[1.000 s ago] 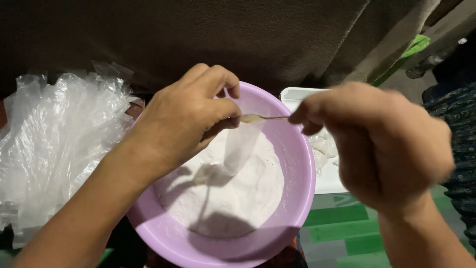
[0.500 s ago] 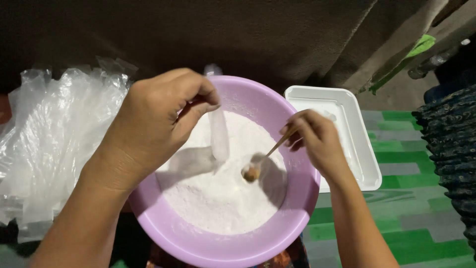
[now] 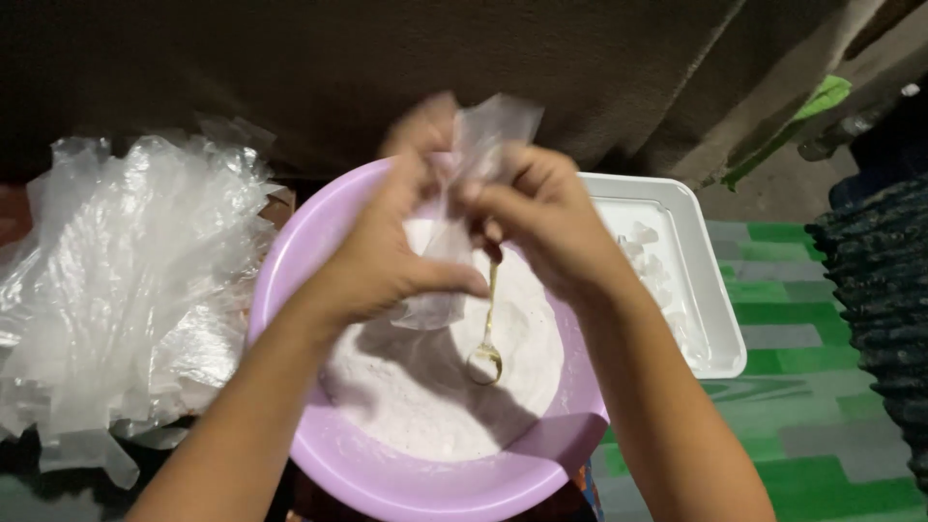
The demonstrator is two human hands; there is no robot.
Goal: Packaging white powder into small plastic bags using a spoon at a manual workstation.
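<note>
Left hand (image 3: 387, 256) and right hand (image 3: 546, 217) both pinch a small clear bag (image 3: 454, 222) over the purple bowl (image 3: 387, 483) of white powder (image 3: 425, 396); right also holds a spoon (image 3: 486, 338) hanging bowl-down. Beyond: heap of plastic bags (image 3: 126, 290) left, white tray (image 3: 706, 280) right

Dim surroundings, light falling from above onto my hands (image 3: 464, 232), which show motion blur. Forearm shadows darken the white powder (image 3: 425, 387). Plastic bags (image 3: 126, 290) at frame left glare mildly.
</note>
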